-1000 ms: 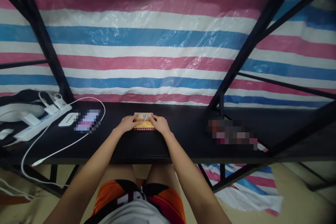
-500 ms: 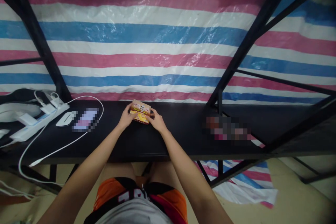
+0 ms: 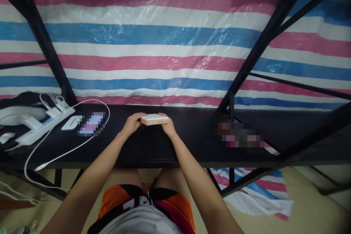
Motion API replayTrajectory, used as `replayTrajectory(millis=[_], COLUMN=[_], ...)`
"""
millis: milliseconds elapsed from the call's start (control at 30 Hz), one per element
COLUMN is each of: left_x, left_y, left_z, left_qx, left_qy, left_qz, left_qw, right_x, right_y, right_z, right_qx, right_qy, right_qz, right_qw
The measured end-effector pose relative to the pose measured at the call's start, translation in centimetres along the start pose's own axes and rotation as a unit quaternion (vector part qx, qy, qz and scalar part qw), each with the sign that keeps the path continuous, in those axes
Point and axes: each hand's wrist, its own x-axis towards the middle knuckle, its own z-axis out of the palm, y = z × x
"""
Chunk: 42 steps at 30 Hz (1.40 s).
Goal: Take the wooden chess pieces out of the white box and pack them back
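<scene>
Both hands hold a small flat cardboard box (image 3: 154,118) over the black desk (image 3: 145,146). A pale, plain face points upward, and the tan narrow side toward me bears a small white label. My left hand (image 3: 133,122) is closed on the box's left end. At the right end, my right hand (image 3: 168,125) grips it too, its fingertips partly hidden behind the box.
To the left lie a white power strip (image 3: 41,126) with chargers, a white flat object (image 3: 71,123), a blurred-out phone (image 3: 91,123) and a white cable (image 3: 64,153). A pixelated item (image 3: 240,135) lies right. Black metal posts (image 3: 246,58) frame a striped plastic sheet (image 3: 153,62).
The box has been turned over in my hands: its yellow-and-red printed faces showed before, and now a pale face is up. My view has shifted slightly.
</scene>
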Motion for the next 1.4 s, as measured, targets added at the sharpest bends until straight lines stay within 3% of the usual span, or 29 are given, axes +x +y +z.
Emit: replayTrajectory(millis=[67, 167, 233, 300, 400, 433, 500, 567, 700, 833, 933, 1033, 1100, 1167, 1267, 1333, 1400], left_x=[0.0, 0.0, 0.1, 0.3, 0.6, 0.6, 0.5, 0.3, 0.0, -0.1, 0.0, 0.1, 0.3, 0.5, 0.7, 0.7, 0.7], left_y=[0.0, -0.1, -0.1, 0.0, 0.2, 0.2, 0.3, 0.4, 0.6, 0.6, 0.4, 0.0, -0.3, -0.4, -0.2, 0.2, 0.7], left_z=[-0.4, -0.5, -0.3, 0.2, 0.9, 1.0, 1.2, 1.4, 1.3, 0.5, -0.2, -0.4, -0.2, 0.2, 0.7, 1.0, 1.1], left_qx=[0.009, -0.001, -0.015, -0.055, -0.182, -0.23, -0.295, -0.304, -0.19, -0.033, 0.009, 0.011, -0.019, -0.085, -0.24, -0.345, -0.395], left_qy=[0.019, 0.007, 0.003, 0.039, 0.085, 0.062, -0.013, -0.059, -0.022, 0.027, 0.048, 0.061, 0.085, 0.116, 0.13, 0.08, 0.016], left_qz=[0.046, 0.084, 0.079, 0.019, -0.176, -0.229, -0.266, -0.23, -0.148, -0.058, 0.063, 0.116, 0.079, 0.001, -0.165, -0.255, -0.284], left_qw=[0.999, 0.996, 0.997, 0.998, 0.964, 0.944, 0.918, 0.923, 0.97, 0.997, 0.997, 0.991, 0.993, 0.99, 0.948, 0.9, 0.874], right_x=[-0.2, -0.6, -1.0, -1.2, -1.0, -0.9, -0.6, -0.5, -0.3, -0.4, -0.5, -0.7, -0.9, -0.9, -0.8, -0.6, -0.4], right_y=[-0.5, -1.6, -2.1, -2.3, -1.9, -1.8, -1.6, -1.5, -1.6, -1.7, -2.1, -2.7, -2.8, -2.7, -2.3, -2.0, -1.8], right_z=[-0.4, -0.9, -0.9, -0.6, -0.1, 0.0, 0.2, 0.3, 0.3, -0.3, -1.0, -1.4, -1.3, -1.1, -0.6, -0.5, -0.5], right_qx=[0.073, 0.169, 0.182, 0.184, 0.194, 0.193, 0.179, 0.165, 0.171, 0.221, 0.292, 0.317, 0.305, 0.289, 0.273, 0.257, 0.226], right_qy=[-0.016, -0.124, -0.178, -0.184, -0.134, -0.111, -0.072, -0.05, -0.045, -0.052, -0.131, -0.173, -0.161, -0.159, -0.137, -0.101, -0.067], right_qz=[0.069, 0.171, 0.191, 0.183, 0.136, 0.117, 0.079, 0.043, 0.011, 0.139, 0.239, 0.256, 0.238, 0.211, 0.166, 0.136, 0.11], right_qw=[0.995, 0.963, 0.948, 0.948, 0.962, 0.968, 0.978, 0.984, 0.984, 0.964, 0.917, 0.897, 0.908, 0.92, 0.938, 0.952, 0.965])
